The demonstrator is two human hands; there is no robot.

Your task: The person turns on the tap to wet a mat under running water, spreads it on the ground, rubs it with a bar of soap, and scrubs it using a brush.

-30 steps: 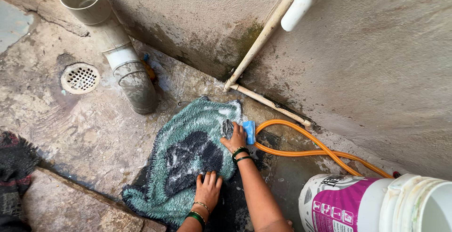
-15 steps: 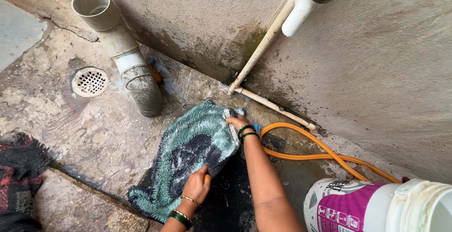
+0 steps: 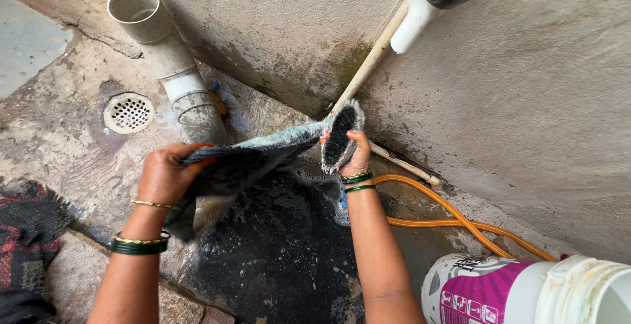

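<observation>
I take the teal and dark grey shaggy mat [image 3: 263, 153] as my landmark: it is lifted off the wet concrete floor [image 3: 79, 146] and stretched between both hands. Far left of it lies a dark red checked cloth [image 3: 26, 245], and up-left of it a round metal drain grate [image 3: 128, 112] sits beside a grey plastic drain pipe [image 3: 174, 68]. My left hand [image 3: 164, 176] grips the mat's left edge, fingers curled tight around the bunched fabric. My right hand [image 3: 355, 156] pinches the right corner, fingers closed on it so the dark underside folds outward. Directly under the mat the floor shows a dark, soapy wet patch [image 3: 276, 245]. Right of the mat an orange hose [image 3: 460, 219] runs along the stained wall [image 3: 526, 100], and lower right stands a white bucket with a magenta label [image 3: 499, 291]. I judge the washing partly done: the mat is soaked and soapy, not yet rinsed or wrung.
</observation>
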